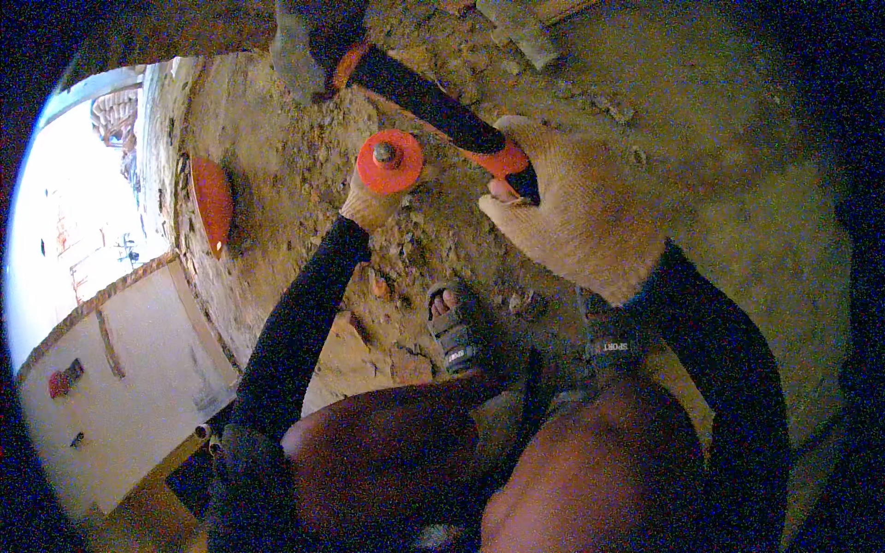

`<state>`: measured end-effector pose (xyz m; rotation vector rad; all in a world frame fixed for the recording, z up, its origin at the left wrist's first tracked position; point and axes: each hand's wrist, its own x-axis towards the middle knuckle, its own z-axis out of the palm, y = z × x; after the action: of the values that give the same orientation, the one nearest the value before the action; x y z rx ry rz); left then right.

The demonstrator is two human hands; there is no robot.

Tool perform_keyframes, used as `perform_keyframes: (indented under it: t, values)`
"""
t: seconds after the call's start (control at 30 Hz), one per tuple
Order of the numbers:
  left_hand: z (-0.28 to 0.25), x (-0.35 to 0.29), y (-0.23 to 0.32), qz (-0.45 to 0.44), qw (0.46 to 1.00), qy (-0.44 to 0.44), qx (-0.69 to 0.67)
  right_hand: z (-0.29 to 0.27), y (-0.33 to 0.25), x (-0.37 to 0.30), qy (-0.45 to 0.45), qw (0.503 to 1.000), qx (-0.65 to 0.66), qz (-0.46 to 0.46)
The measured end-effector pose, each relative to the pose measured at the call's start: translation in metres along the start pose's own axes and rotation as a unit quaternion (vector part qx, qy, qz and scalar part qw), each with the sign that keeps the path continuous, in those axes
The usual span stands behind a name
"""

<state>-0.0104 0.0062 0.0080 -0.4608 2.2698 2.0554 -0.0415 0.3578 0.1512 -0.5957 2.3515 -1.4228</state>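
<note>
My right hand (590, 203), in a knitted beige glove, is closed around the lower end of a hammer's black and orange handle (429, 101). The hammer's dark metal head (304, 60) is raised at the top of the view, above and to the left of the handle. In my left hand (371, 205), also gloved, is a chisel with a round orange hand guard (402, 173). Its metal end (387, 155) points up towards me; the shaft below is hidden behind the guard and hand. Hammer head and chisel are apart.
Rough, crumbly earth with rubble (378, 281) lies around my sandalled feet (454, 327). A red rounded object (212, 203) is at the left, near a bright opening (83, 203). A pale panel (138, 369) stands lower left; a grey piece (524, 32) lies at the far edge.
</note>
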Motion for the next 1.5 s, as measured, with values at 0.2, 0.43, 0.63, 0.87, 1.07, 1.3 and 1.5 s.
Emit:
perform_keyframes:
  t: [0.2, 0.43, 0.63, 0.87, 1.07, 1.3, 1.5]
  values:
    - [-0.013, 0.01, -0.018, 0.033, 0.992, 0.003, 0.118, 0.004, 0.011, 0.006, -0.119, 0.99, -0.071, 0.007]
    - [-0.006, 0.005, -0.009, 0.071, 0.983, -0.019, 0.17, 0.007, 0.004, -0.003, -0.022, 0.999, 0.039, 0.003]
    - [0.008, 0.013, -0.001, 0.172, 0.952, 0.016, 0.252, 0.0, 0.024, -0.008, -0.132, 0.988, -0.049, 0.069]
    - [-0.024, -0.004, 0.032, 0.008, 0.973, 0.1, 0.206, 0.007, 0.051, -0.068, -0.12, 0.971, 0.039, 0.204]
    - [-0.045, -0.011, 0.039, 0.031, 0.973, 0.104, 0.206, 0.012, 0.084, -0.131, -0.19, 0.937, 0.027, 0.293]
    - [-0.043, -0.039, 0.06, -0.101, 0.984, 0.141, 0.033, 0.031, 0.094, -0.14, -0.143, 0.933, -0.072, 0.322]
    - [-0.062, -0.028, 0.036, -0.139, 0.984, 0.115, 0.002, 0.04, 0.103, -0.143, -0.123, 0.911, -0.018, 0.393]
